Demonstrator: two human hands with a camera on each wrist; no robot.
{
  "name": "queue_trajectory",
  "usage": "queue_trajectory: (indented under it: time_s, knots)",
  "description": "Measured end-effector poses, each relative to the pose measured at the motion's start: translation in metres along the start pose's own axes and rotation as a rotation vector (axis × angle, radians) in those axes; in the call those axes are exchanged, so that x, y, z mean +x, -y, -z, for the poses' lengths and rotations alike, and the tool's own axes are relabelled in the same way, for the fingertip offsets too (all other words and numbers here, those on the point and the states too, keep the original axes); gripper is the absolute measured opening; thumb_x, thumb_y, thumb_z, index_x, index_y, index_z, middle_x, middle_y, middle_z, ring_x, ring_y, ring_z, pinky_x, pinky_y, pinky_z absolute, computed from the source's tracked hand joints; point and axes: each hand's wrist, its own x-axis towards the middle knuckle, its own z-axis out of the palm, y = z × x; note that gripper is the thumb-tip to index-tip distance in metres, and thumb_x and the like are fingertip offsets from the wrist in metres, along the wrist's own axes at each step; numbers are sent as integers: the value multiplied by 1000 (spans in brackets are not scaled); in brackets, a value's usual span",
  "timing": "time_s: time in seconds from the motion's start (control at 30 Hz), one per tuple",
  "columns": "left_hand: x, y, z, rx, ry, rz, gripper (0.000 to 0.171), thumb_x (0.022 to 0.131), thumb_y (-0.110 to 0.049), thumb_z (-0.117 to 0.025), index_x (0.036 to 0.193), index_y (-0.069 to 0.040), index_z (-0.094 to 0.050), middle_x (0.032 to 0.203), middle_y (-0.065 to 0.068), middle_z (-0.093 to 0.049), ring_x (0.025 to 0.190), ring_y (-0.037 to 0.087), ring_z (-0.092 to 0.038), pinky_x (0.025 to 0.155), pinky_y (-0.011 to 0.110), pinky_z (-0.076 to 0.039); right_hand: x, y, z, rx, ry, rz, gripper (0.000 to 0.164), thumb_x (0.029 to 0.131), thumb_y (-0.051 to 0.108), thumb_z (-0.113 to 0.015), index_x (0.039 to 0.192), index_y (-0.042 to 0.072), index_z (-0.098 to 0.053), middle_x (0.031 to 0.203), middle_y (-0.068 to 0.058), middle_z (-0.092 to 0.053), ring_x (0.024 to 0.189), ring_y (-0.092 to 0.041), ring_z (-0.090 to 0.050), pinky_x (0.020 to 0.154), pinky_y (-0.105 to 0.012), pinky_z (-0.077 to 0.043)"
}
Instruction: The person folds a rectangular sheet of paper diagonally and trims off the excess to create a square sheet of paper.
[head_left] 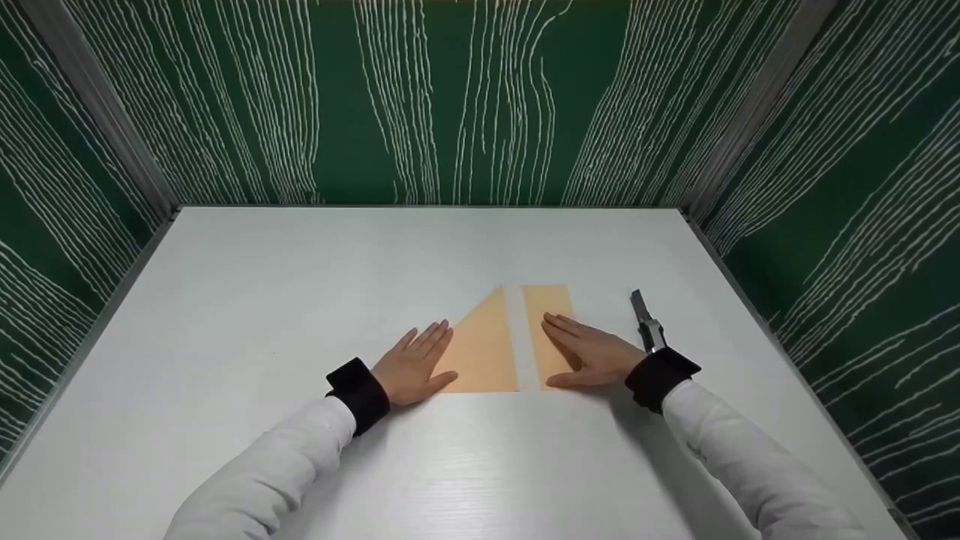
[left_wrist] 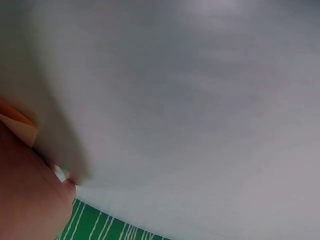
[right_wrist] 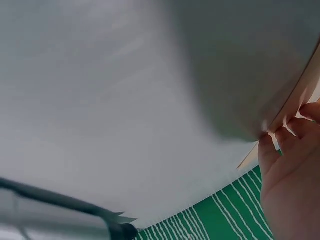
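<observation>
Two pieces of pale orange paper lie side by side on the white table, a narrow gap between them. My left hand [head_left: 414, 366] rests with extended fingers on the left edge of the wider piece [head_left: 487, 349], whose upper left side slants. In the left wrist view an edge of orange paper [left_wrist: 22, 127] stands slightly raised beside the hand. On the narrow strip [head_left: 546, 300] rests my right hand [head_left: 592, 351], fingers straight and thumb spread. A grey utility knife [head_left: 646, 319] lies just beyond the right wrist, partly hidden by the wristband.
The white table [head_left: 300, 262] extends around the paper on all sides. Green panels with white wavy lines [head_left: 480, 112] stand behind it and at both sides, with grey frame posts [head_left: 739, 142] at the back corners.
</observation>
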Motion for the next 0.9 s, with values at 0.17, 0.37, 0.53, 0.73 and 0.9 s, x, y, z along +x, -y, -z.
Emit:
queue_trajectory:
  time_s: [0.17, 0.37, 0.53, 0.73, 0.9]
  knots:
    - [-2, -2, 2, -4, 3, 3, 74, 108, -44, -42, 163, 1, -20, 172, 18, -18, 162, 33, -18, 132, 52, -16, -3, -7, -2, -27, -19, 1, 102, 92, 64, -65, 164, 7, -20, 174, -14, -16, 160, -37, -22, 126, -56, -29]
    - [-4, -6, 6, -11, 6, 5, 73, 108, -41, -43, 162, 3, -21, 172, 20, -19, 161, 34, -19, 131, 53, -16, -5, -6, -2, -19, -40, 5, 102, 91, 64, -66, 163, 7, -24, 173, -14, -19, 159, -36, -24, 125, -56, -31]
    - [-2, -5, 5, -8, 22, 18, 74, 108, -44, -41, 163, 1, -19, 173, 17, -17, 162, 32, -17, 132, 51, -14, -4, -4, -1, -38, -58, -13, 104, 89, 67, -66, 163, 8, -25, 172, -12, -23, 159, -34, -27, 126, -53, -31]
    - [3, 1, -2, 26, 10, 13, 76, 108, -49, -40, 164, -2, -17, 173, 15, -16, 162, 29, -16, 133, 49, -14, 3, 7, 3, -33, -85, -26, 101, 91, 63, -66, 162, 4, -27, 171, -17, -25, 158, -38, -28, 127, -56, -28]
    - [2, 1, -2, 27, 11, 18, 77, 108, -49, -41, 164, -2, -17, 173, 15, -16, 163, 29, -16, 133, 49, -14, 20, 22, 4, -5, -67, -50, 97, 96, 66, -57, 164, 6, -23, 172, -16, -22, 159, -37, -25, 128, -55, -26]
